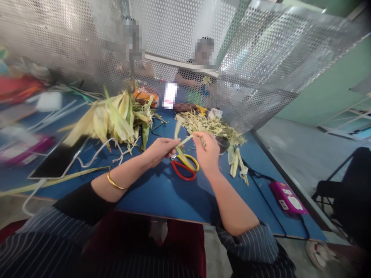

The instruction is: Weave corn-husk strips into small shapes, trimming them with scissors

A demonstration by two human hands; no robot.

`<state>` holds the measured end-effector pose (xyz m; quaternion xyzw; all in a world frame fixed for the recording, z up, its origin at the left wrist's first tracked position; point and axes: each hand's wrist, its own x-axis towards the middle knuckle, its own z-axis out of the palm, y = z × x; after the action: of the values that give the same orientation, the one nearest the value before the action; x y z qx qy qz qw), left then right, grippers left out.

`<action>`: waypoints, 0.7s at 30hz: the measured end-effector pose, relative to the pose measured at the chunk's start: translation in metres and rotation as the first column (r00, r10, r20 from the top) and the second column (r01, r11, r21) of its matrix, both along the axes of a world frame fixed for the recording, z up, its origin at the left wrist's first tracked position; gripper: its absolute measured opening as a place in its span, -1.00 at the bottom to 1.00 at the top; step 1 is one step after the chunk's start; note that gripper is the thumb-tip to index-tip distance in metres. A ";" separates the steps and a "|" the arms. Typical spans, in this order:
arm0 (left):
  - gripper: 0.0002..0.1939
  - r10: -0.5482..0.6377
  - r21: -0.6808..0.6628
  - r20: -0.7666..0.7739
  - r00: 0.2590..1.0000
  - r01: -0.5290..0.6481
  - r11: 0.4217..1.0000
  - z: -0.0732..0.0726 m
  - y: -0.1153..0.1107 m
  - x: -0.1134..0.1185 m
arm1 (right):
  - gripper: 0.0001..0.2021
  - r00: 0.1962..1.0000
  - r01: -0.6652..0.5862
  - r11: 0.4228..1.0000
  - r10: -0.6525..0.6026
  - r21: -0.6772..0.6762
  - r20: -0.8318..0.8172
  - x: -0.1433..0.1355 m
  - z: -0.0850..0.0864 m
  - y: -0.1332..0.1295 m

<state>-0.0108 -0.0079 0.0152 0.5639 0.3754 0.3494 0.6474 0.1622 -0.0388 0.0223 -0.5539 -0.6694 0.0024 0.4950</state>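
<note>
My left hand (160,150) and my right hand (208,151) both pinch one pale green corn-husk strip (185,139) above the blue table (162,193). The strip runs between the two hands, and one end curls upward at the left hand's fingertips. A gold bangle (115,183) circles my left wrist. Scissors with red and yellow handles (185,169) lie on the table directly under the hands.
A heap of whole corn husks (116,117) lies at the left, shredded husk strips (210,125) at the back, a few cut pieces (236,160) to the right. A dark tablet (59,159), white cables and a pink device (287,197) sit on the table. Perforated metal screens surround it; a person sits behind.
</note>
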 end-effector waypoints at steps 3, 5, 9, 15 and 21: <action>-0.55 0.029 -0.116 0.111 0.993 -0.016 0.993 0.005 0.006 -0.004 | -0.69 0.997 -0.072 0.977 0.064 -0.201 -0.049 0.003 0.005 -0.005; -0.59 0.037 -0.118 0.128 0.991 -0.022 0.993 0.006 0.007 -0.005 | -0.68 0.990 -0.141 0.923 0.136 -0.358 -0.039 0.001 0.002 -0.006; -0.73 0.026 0.032 0.056 0.998 -0.028 0.999 0.002 0.006 -0.003 | -0.75 0.976 -0.209 0.882 0.217 -0.423 -0.029 -0.004 -0.007 -0.006; -0.80 0.064 0.204 -0.095 0.993 -0.044 0.978 -0.003 0.003 0.002 | -0.73 0.966 -0.203 0.907 0.248 -0.369 0.077 -0.005 -0.006 -0.007; -0.86 0.104 0.108 -0.061 0.993 -0.097 0.989 -0.004 0.002 0.006 | -0.72 0.939 -0.210 0.913 0.288 -0.351 0.189 -0.003 -0.001 -0.009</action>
<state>-0.0045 -0.0062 0.0108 0.5888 0.4057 0.3818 0.5856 0.1594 -0.0475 0.0215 -0.5337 -0.7793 0.1103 0.3093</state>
